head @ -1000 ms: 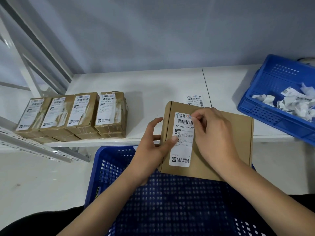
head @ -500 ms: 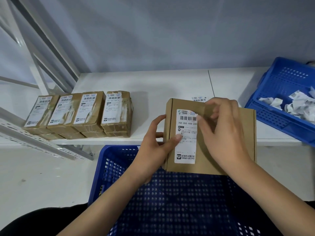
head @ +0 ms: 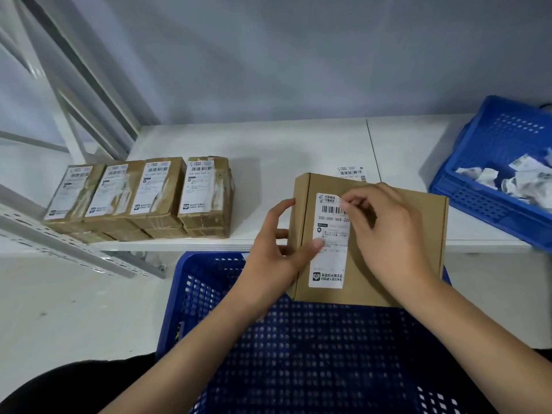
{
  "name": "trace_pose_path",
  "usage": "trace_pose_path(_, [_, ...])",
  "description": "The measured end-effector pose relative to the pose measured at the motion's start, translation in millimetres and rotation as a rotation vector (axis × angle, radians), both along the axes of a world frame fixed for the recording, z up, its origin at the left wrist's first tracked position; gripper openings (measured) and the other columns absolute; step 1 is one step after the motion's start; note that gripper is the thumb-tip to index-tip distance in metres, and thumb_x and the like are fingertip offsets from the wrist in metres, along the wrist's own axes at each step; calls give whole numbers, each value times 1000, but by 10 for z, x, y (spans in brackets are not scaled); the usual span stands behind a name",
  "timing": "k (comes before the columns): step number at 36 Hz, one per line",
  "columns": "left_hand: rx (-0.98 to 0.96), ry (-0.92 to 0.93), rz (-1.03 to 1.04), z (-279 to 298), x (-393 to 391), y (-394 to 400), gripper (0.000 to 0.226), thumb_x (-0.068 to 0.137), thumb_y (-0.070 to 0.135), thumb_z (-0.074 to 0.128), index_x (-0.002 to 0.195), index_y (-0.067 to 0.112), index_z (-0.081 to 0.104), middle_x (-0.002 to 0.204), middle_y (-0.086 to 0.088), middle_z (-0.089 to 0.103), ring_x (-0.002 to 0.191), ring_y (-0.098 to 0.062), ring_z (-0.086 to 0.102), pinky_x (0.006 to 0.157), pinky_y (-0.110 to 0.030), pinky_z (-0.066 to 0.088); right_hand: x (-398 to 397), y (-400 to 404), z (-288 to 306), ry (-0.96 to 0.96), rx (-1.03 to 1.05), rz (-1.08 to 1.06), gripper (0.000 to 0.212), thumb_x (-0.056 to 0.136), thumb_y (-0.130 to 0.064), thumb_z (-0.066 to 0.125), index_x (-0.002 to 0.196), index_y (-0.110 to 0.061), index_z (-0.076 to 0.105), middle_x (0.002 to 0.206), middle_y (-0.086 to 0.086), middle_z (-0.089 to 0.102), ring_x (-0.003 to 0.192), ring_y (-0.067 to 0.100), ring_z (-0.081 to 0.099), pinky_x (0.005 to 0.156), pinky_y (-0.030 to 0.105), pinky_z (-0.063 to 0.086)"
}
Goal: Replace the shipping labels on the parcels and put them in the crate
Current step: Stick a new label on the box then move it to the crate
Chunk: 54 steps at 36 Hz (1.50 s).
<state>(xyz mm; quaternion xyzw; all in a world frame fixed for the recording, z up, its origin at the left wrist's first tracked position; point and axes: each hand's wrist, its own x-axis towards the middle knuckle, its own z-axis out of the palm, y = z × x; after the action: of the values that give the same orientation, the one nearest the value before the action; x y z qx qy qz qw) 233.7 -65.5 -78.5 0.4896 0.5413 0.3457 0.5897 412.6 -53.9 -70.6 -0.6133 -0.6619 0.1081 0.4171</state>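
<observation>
A flat brown cardboard parcel (head: 397,264) is held upright over the blue crate (head: 209,294) in front of me. A white shipping label (head: 330,258) is stuck on its left part. My left hand (head: 277,255) grips the parcel's left edge, thumb pressing on the label. My right hand (head: 391,234) has its fingers curled at the label's top right corner, pinching it. Several taped parcels with labels (head: 149,195) stand in a row on the white shelf (head: 268,150) at the left.
A loose label (head: 351,171) lies on the shelf behind the held parcel. A second blue crate (head: 484,201) with crumpled peeled labels sits at the shelf's right end. A white metal rack frame (head: 74,94) slants at the left.
My right hand's fingers have worked along the label's top right corner, up to the parcel's top edge and back down. The parcel and my left hand stayed in place.
</observation>
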Motion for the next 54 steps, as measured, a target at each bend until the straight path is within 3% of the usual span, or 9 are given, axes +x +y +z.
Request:
trace_pose_path(13, [-31,-55,12,62,15,13,62,91,24,75,140,47,45,117,-4,66,92,-16,76,74,-40,65,-13,7,19,6,-12,9,3,94,-12,66,94,-13,69,91,-6,60,89,20,56,77,29,46])
trace_pose_path(21, [-21,-35,41,40,-12,12,59,90,27,75,139,46,48,115,-5,67,92,-15,76,75,-39,64,-32,-26,13,1,-25,32,2,93,-13,67,92,-14,68,90,-8,58,87,18,55,73,27,45])
trace_pose_path(27, [-7,-13,51,56,-20,29,55,91,28,75,137,45,49,108,1,66,86,-6,74,68,-28,62,-43,-31,7,-3,-24,41,3,94,-13,67,91,-13,68,88,-8,59,87,18,55,74,28,45])
trace_pose_path(36, [-14,15,74,25,-37,35,54,91,28,75,134,46,50,106,4,67,86,-8,74,74,-37,65,-75,-48,-35,-52,-26,39,3,92,-10,68,90,-12,69,87,-8,61,85,13,55,76,24,43])
trace_pose_path(47, [-8,32,65,22,-39,55,52,92,28,74,134,47,50,105,3,66,83,0,72,67,-30,63,-90,-71,-49,-50,-46,56,5,91,-8,68,89,-11,68,88,-6,63,86,11,54,76,21,42])
trace_pose_path(51, [0,55,57,18,-51,59,53,91,31,74,135,46,49,106,5,66,83,1,72,68,-31,63,-102,-91,-55,-67,-51,69,4,91,-8,69,88,-11,68,87,-5,62,84,4,49,75,12,38])
trace_pose_path(54, [-6,62,59,11,-60,66,53,92,30,74,135,45,49,106,4,67,84,-4,73,69,-32,64,-117,-98,-79,-78,-46,74,5,91,-7,69,87,-10,67,85,-4,62,82,5,49,72,18,41])
